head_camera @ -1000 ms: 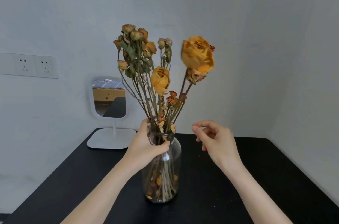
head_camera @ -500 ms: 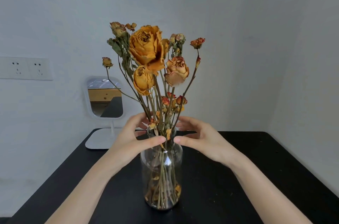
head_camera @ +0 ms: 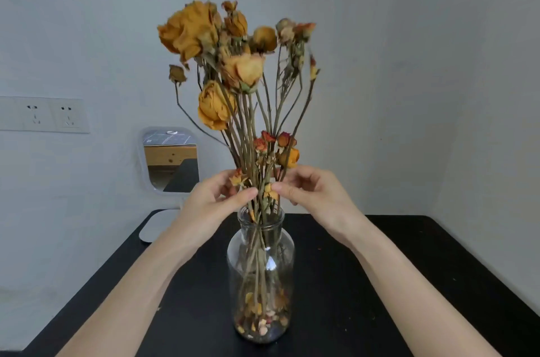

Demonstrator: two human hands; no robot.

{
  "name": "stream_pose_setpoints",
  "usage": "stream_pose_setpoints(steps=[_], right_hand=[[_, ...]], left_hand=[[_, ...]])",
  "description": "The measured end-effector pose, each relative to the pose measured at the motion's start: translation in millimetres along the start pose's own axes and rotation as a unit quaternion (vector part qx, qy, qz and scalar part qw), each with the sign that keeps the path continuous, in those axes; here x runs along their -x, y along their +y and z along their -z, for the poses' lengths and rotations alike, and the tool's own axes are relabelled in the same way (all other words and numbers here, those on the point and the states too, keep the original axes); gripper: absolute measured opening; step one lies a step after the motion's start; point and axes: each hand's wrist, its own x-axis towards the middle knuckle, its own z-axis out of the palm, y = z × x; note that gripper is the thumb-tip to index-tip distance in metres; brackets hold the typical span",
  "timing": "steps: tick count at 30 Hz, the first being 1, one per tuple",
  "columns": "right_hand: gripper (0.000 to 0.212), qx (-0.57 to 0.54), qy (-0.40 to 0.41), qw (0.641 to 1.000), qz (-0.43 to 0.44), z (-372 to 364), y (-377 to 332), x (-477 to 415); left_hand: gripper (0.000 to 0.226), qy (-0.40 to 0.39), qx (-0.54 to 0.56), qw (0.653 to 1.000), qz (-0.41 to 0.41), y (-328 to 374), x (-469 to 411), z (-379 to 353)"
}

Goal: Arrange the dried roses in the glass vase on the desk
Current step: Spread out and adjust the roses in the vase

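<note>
A clear glass vase [head_camera: 261, 277] stands on the black desk [head_camera: 380, 283], with loose petals at its bottom. A bunch of dried roses [head_camera: 233, 70], mostly orange-yellow with a few small red buds, rises from its neck. My left hand [head_camera: 210, 202] pinches the stems just above the neck from the left. From the right, my right hand [head_camera: 315, 196] holds the same stems with thumb and fingers. The two thumbs nearly meet in front of the stems.
A small white-framed mirror [head_camera: 171, 161] on a flat white base [head_camera: 157, 225] stands at the desk's back left. Wall sockets [head_camera: 49, 114] sit on the left wall. White walls close in behind and on the right. A few petal crumbs lie on the desk.
My right hand came in from open air to the stems. Both hands rose from the vase's neck onto the stems. The large rose swung from right to upper left and the bunch stands more upright.
</note>
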Motion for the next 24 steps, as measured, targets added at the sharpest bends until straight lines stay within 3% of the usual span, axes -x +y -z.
stream_pose_setpoints(steps=[3, 6, 10, 12, 15, 17, 20, 24], right_hand=[[0.026, -0.028, 0.0, 1.0, 0.002, 4.7, -2.0, 1.8], [0.04, 0.004, -0.045, 0.998, -0.044, 10.1, 4.6, 9.7], [0.015, 0.04, -0.121, 0.988, -0.093, 4.4, 8.3, 13.1], [0.008, 0.036, -0.117, 0.989, -0.084, -2.1, 6.0, 10.1], [0.05, 0.013, -0.093, 0.994, -0.059, -3.5, 5.1, 5.1], [0.044, -0.007, -0.078, 0.996, -0.031, -3.2, 4.1, 3.0], [0.014, -0.05, -0.081, 0.995, -0.009, 0.1, 8.0, 5.9], [0.035, -0.021, -0.079, 0.994, -0.067, 7.2, 22.8, 16.9]], left_hand=[[0.044, 0.0, 0.041, 0.999, -0.008, 3.4, -0.4, 7.7], [0.059, -0.026, 0.016, 0.999, 0.027, -3.7, 7.2, 13.7], [0.033, -0.116, -0.011, 0.992, 0.055, -7.9, 15.1, 11.2], [0.027, -0.103, -0.018, 0.993, 0.052, -6.1, 12.5, 8.1], [0.027, -0.06, -0.006, 0.998, 0.015, -3.4, 3.0, 5.3], [0.03, -0.037, 0.012, 0.999, -0.007, -0.6, 0.1, 7.4], [0.042, -0.019, 0.016, 1.0, 0.009, -6.7, 6.4, 15.3], [0.053, -0.037, -0.041, 0.995, 0.084, -26.6, 28.4, 12.9]])
